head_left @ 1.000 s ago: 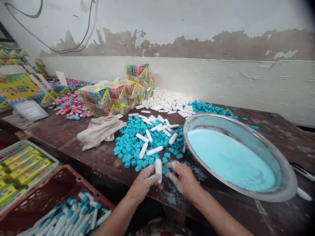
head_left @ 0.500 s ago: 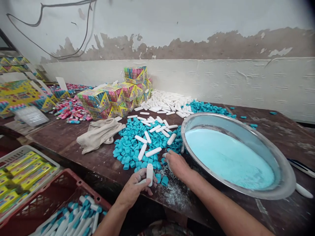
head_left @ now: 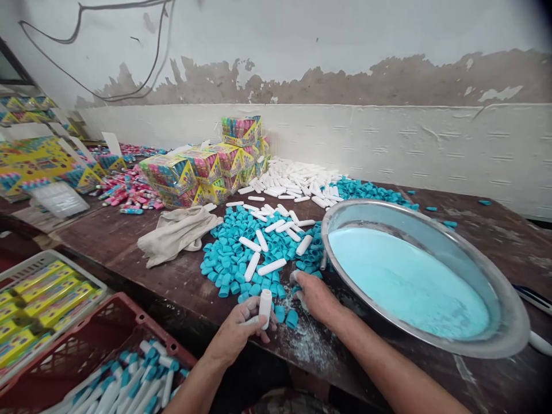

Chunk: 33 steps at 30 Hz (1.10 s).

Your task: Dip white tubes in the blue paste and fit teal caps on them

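Upright between the thumb and fingers of my left hand (head_left: 246, 325) is a white tube (head_left: 265, 309), its narrower end up. My right hand (head_left: 313, 293) is over the table beside the blue caps (head_left: 233, 253), fingers curled down and closed together; what they hold, if anything, is hidden. Several white tubes (head_left: 271, 267) lie on top of the caps. Two loose blue caps (head_left: 291, 318) rest between my hands, near spilled powder.
A large metal basin (head_left: 513, 322) of pale blue powder stands right. Behind are white tubes (head_left: 297, 172) and packed boxes (head_left: 207, 164). A cloth (head_left: 175, 233) lies left. A red crate (head_left: 56, 359) of capped tubes and a white basket (head_left: 101, 287) are lower left.
The view has shifted slightly, so the scene sits a little differently. My right hand has moved slightly nearer me. My left hand still holds the white tube.
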Each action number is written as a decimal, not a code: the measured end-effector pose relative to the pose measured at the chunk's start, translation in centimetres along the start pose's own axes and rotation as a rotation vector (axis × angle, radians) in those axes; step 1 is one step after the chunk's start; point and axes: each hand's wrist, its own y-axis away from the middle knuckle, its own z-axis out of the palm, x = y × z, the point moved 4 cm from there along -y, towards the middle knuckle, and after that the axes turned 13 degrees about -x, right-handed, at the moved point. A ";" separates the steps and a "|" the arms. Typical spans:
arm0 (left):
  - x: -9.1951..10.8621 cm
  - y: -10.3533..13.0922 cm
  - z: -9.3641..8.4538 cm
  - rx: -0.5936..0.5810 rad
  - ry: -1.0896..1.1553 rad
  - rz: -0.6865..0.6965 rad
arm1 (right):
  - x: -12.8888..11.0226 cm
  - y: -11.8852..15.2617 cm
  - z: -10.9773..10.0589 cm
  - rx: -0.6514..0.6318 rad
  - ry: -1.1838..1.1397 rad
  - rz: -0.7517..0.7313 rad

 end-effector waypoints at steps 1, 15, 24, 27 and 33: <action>0.0 0.0 0.1 -0.011 -0.003 -0.008 | -0.1 0.1 -0.1 0.009 -0.020 -0.012; -0.4 -0.8 2.3 -0.268 -0.185 -0.202 | -2.4 5.1 -0.9 -0.140 -0.862 -0.082; -0.1 -2.2 3.7 -0.063 -1.215 -0.328 | -1.3 6.2 -0.7 -0.219 -0.901 0.005; -0.4 -2.7 3.9 -0.073 -1.297 -0.345 | -1.2 6.5 -0.4 -0.238 -0.908 0.002; -0.3 -3.3 4.1 -0.104 -1.335 -0.363 | -1.1 6.3 0.2 -0.234 -0.958 0.031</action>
